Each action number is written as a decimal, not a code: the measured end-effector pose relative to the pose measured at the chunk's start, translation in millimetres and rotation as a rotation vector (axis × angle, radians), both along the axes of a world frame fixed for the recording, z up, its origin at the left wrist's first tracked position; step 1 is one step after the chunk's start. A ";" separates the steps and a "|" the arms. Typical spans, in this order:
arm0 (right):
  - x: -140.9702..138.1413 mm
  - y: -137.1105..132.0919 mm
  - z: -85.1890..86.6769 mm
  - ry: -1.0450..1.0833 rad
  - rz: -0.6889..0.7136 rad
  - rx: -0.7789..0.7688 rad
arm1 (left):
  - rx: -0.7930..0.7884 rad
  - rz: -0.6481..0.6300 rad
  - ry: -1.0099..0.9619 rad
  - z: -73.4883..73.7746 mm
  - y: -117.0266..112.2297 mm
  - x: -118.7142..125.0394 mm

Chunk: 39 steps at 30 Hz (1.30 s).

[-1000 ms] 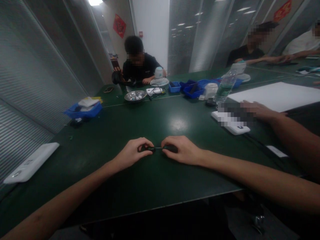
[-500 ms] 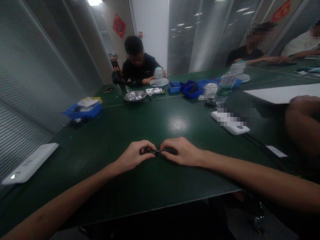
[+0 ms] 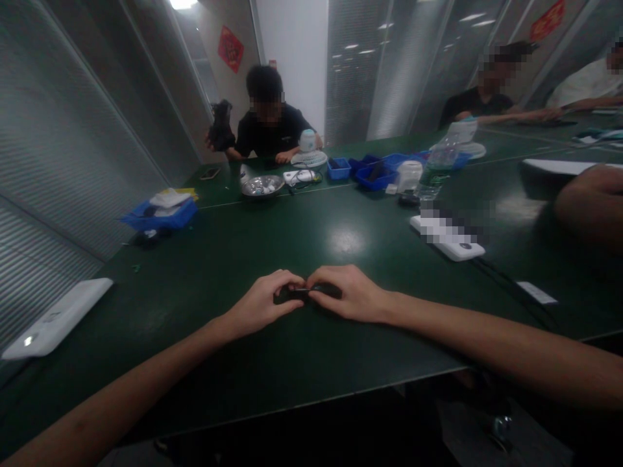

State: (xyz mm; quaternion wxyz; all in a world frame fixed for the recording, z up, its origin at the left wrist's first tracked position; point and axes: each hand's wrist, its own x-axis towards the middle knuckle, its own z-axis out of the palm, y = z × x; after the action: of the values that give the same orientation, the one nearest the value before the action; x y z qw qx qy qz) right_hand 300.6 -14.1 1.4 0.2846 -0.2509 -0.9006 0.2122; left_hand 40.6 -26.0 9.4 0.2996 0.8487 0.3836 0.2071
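Observation:
My left hand (image 3: 265, 297) is closed, thumb and fingers pinching a small black part (image 3: 287, 295) just above the green table (image 3: 233, 389). Facing it, my right hand (image 3: 348, 292) grips a second dark piece (image 3: 328, 289), rounded and handle-like, between thumb and curled fingers. The two pieces meet end to end at my fingertips. My fingers cover much of both, and the picture is too dim to tell their exact kind.
White power strips (image 3: 63, 318) lie left and right. At the left edge stands a blue tray (image 3: 178, 217). Farther back are a steel bowl (image 3: 263, 188), small blue bins (image 3: 339, 168), a plastic bottle (image 3: 435, 175) and a white fan (image 3: 307, 152). Other people sit around the table.
The two dark pieces have come closer, and the thin gap between my fingertips has narrowed. Across the table, a person has raised a black object. The white board at right has shifted right.

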 end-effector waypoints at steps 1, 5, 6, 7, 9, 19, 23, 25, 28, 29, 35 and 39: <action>1.0 -0.4 -0.3 0.003 -0.010 0.008 | 0.013 -0.004 0.002 1.3 -0.7 0.3; 5.5 -0.6 -2.0 0.019 -0.053 0.022 | 0.017 -0.069 0.006 4.3 -1.2 -2.5; 6.3 -0.3 -2.4 0.022 -0.058 0.021 | 0.015 -0.096 0.004 4.2 0.0 -4.8; 6.9 0.0 -2.6 0.022 -0.061 0.019 | 0.014 -0.122 0.004 3.8 1.9 -7.9; 7.6 0.4 -2.5 0.016 -0.061 0.015 | 0.014 -0.163 0.022 3.4 8.9 -17.6; 9.9 -1.2 2.4 -0.013 -0.037 -0.002 | 0.013 0.316 0.200 6.5 85.9 -159.3; 9.8 -0.5 1.2 -0.020 -0.040 0.008 | -0.015 0.546 0.257 6.6 99.6 -216.7; 9.9 -0.1 0.1 -0.019 -0.037 0.005 | -0.036 0.566 0.274 7.7 100.5 -233.7; 10.1 0.4 -1.3 -0.020 -0.028 -0.003 | -0.080 0.567 0.288 9.7 100.5 -246.9; 10.2 0.4 -1.5 -0.021 -0.027 -0.004 | -0.093 0.571 0.287 10.0 100.9 -249.6; 9.4 -1.8 1.6 -0.027 -0.033 -0.003 | -0.063 0.729 0.369 4.8 108.3 -268.4; 8.9 -2.3 3.1 -0.022 -0.030 0.002 | -0.034 0.854 0.429 6.2 106.1 -273.7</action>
State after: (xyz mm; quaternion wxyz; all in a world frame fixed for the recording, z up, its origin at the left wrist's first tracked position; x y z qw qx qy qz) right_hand 309.5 -16.4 4.5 0.2783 -0.2662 -0.9000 0.2041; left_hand -233.1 80.1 15.6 0.1155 0.6338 0.7545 0.1253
